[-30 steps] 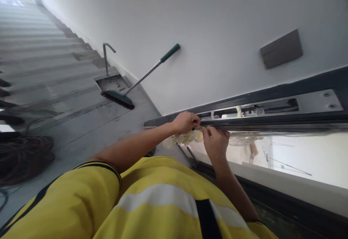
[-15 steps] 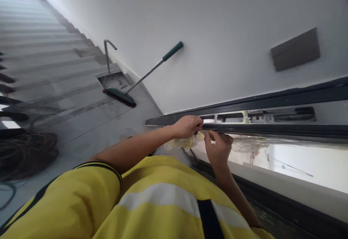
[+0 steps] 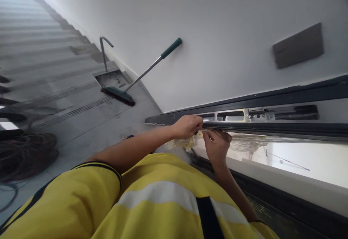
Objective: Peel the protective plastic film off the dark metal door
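My left hand [image 3: 188, 126] is closed at the lower edge of a long dark metal frame [image 3: 282, 128]. Crumpled yellowish see-through film [image 3: 187, 143] hangs bunched beneath its fingers. Just to the right, my right hand [image 3: 217, 144] has its thumb and fingers pinched together against the same edge. A bit of the film runs across the small gap between both hands, and its end goes into the right fingertips. What lies inside each grip is mostly hidden by the fingers. A metal latch fitting [image 3: 257, 115] sits in the frame's channel above my right hand.
Left of me, a green-handled broom [image 3: 148, 73] leans on the white wall [image 3: 217, 43], its head against a dustpan [image 3: 111, 78]. Stairs [image 3: 40, 46] rise beyond. Coiled cables [image 3: 29, 155] lie on the floor. A grey board [image 3: 298, 46] is at the upper right.
My right hand has shifted slightly up and left, closer to the frame edge. The left hand stays almost where it was. The view has tilted a little.
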Motion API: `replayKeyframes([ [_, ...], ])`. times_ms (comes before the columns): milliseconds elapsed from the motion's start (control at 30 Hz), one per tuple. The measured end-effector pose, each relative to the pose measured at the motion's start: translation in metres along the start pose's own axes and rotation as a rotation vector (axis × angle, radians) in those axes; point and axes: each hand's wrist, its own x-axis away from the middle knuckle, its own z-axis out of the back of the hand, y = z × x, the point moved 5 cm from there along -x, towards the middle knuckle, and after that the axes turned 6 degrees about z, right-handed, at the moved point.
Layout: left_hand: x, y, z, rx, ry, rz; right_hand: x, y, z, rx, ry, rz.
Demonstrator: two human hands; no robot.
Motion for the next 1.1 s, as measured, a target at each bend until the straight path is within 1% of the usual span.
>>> replayKeyframes([
  [167,-0.001,-0.002,0.000,0.122,0.032,-0.033,0.002,0.003,0.000,-0.071,0.027,0.019],
  [233,-0.003,-0.003,0.001,0.188,0.021,-0.039,0.002,0.005,0.000,-0.092,0.043,0.025],
  [333,-0.006,-0.006,0.003,0.324,-0.024,-0.004,0.004,0.006,-0.002,-0.116,0.062,0.029],
  [467,-0.008,-0.012,0.003,0.566,-0.082,0.056,0.005,0.006,-0.004,-0.103,0.068,0.017],
  [600,-0.008,-0.014,0.005,0.756,-0.081,0.095,0.006,0.006,-0.006,-0.091,0.087,0.028],
  [667,-0.009,-0.014,0.007,0.762,-0.083,0.152,0.007,0.007,-0.007,-0.087,0.090,0.035],
  [767,-0.010,-0.013,0.011,0.644,-0.098,0.246,0.007,0.010,-0.009,-0.086,0.079,0.034],
  [833,-0.012,-0.013,0.012,0.623,-0.104,0.318,0.008,0.011,-0.009,-0.089,0.081,0.032],
  [900,-0.013,-0.015,0.010,0.679,-0.108,0.419,0.008,0.012,-0.010,-0.085,0.082,0.035],
  [1000,-0.014,-0.019,0.004,0.762,-0.102,0.610,0.007,0.009,-0.009,-0.077,0.084,0.052],
  [1100,-0.014,-0.018,0.001,0.851,-0.104,0.744,0.005,0.004,-0.005,-0.056,0.082,0.073],
])
